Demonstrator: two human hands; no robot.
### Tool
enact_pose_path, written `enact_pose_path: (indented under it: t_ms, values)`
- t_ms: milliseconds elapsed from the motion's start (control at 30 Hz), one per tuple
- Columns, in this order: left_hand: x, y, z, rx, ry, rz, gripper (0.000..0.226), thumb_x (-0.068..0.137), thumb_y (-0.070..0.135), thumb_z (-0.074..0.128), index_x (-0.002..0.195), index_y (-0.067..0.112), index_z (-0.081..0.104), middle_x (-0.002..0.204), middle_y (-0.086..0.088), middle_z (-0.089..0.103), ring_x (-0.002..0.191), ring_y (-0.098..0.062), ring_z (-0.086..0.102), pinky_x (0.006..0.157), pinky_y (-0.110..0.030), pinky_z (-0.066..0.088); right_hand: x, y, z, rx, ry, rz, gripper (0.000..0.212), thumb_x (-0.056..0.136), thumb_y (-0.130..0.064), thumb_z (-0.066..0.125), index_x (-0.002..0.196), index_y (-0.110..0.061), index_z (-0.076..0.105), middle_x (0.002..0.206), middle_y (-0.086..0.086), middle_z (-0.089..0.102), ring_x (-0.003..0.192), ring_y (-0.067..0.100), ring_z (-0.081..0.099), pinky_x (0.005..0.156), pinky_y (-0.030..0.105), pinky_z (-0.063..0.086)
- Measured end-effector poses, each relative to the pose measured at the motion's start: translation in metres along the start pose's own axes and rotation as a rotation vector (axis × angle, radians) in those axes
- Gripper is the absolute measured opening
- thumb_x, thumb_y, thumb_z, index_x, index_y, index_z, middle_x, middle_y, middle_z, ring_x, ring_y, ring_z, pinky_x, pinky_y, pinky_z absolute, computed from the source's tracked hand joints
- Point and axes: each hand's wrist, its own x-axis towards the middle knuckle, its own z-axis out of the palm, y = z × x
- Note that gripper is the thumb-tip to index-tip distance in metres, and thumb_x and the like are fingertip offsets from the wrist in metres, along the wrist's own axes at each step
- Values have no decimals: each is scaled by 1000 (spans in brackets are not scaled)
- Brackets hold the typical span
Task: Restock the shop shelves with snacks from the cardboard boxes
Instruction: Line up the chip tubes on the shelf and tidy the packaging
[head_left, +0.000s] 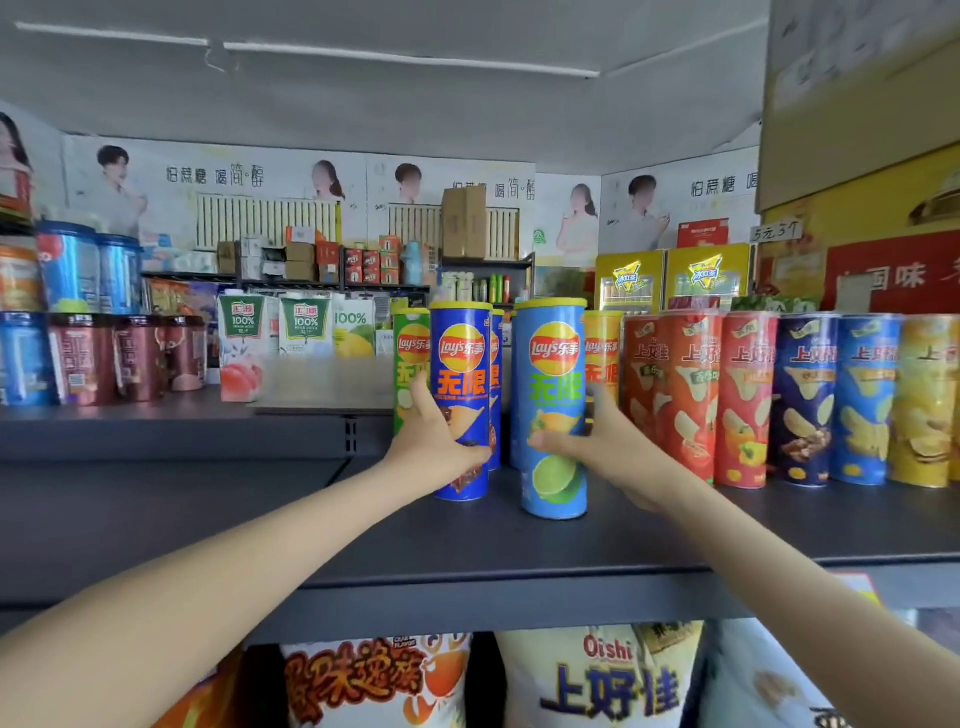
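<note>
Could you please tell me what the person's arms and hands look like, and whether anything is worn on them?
Both forearms are bare as far as the frame shows: no sleeves in view. The left hand and right hand wear no gloves, and no watch, bracelet or ring is visible.

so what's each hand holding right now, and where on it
The left hand grips the dark blue Lay's can around its lower half; the right hand grips the light blue lime Lay's can just below its middle.
</note>
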Motion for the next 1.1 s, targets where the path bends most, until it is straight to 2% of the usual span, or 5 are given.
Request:
enact_pose_path:
  t_ms: [133, 267, 667, 867, 1100]
  values:
    - [9, -7, 9, 93, 41, -7, 76, 80, 23, 76, 131, 15, 21, 116, 1, 52, 94, -16, 57, 74, -29, 46, -1, 11, 5, -73, 14, 26, 78, 65, -12, 89, 126, -18, 41, 117, 2, 63, 102, 14, 64, 82, 28, 56]
    - [18, -11, 14, 133, 17, -21, 66, 69, 38, 82, 116, 15, 42, 112, 3, 61, 101, -18, 63, 85, -36, 54, 5, 11, -1, -103, 53, 0, 69, 71, -2, 82, 121, -19, 37, 106, -3, 60, 88, 0, 58, 62, 9, 51]
    - [22, -9, 26, 179, 44, -7, 64, 73, 39, 80, 118, 12, 44, 118, -1, 59, 104, -20, 59, 81, -30, 51, 31, 27, 18, -230, 138, 52, 74, 69, -13, 86, 126, -12, 40, 118, 5, 60, 108, 20, 61, 88, 34, 53]
    - [16, -4, 24, 73, 31, -71, 65, 73, 35, 82, 118, 10, 41, 120, -4, 57, 104, -21, 57, 82, -32, 51, 11, 10, 21, -263, 168, 126, 74, 76, -21, 82, 134, -6, 37, 123, 4, 54, 112, 19, 55, 86, 27, 46]
    - [-69, 20, -2, -392, 249, -171, 40, 89, 9, 59, 127, 17, 49, 90, 8, 56, 80, -11, 56, 63, -13, 45, -61, -31, 42, -120, 371, -48, 22, 91, -22, 63, 109, -10, 61, 95, 0, 66, 85, 18, 61, 75, 29, 47]
